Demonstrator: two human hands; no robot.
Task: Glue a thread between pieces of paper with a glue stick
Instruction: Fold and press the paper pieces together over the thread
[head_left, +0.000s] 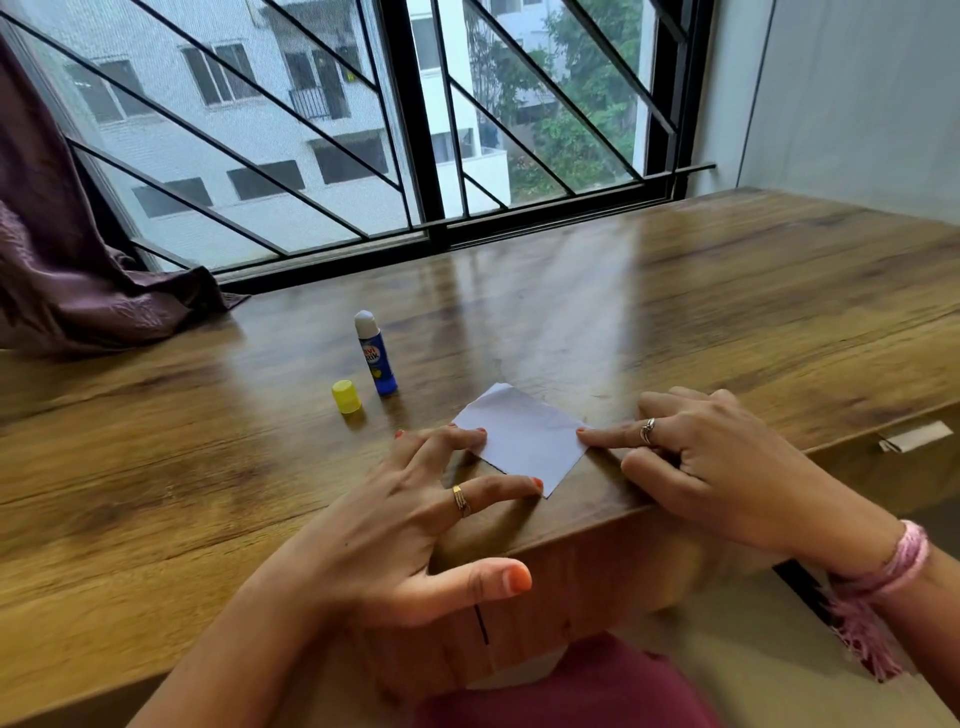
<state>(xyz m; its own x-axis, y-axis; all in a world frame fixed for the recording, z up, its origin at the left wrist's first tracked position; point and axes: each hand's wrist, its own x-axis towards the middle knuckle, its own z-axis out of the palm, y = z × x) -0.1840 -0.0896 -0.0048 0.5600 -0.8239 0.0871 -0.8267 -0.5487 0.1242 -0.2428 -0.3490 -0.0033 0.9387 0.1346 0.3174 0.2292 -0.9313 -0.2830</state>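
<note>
Pressing phase: left hand (415, 525) and right hand (711, 457) fingers flat on white square paper (524, 436), uncapped blue glue stick (375, 353) beyond left fingertips, thread unseen.

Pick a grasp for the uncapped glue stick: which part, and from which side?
Take the glue stick by its blue barrel, below the exposed white glue tip. It stands upright on the table, so a sideways grip fits. Probably come from its right or far side: the yellow cap stands close on its left, and both hands are pressing the paper.

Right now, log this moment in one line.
left hand presses paper | right hand fingertip presses paper corner | glue stick uncapped, upright | cap beside it
</note>
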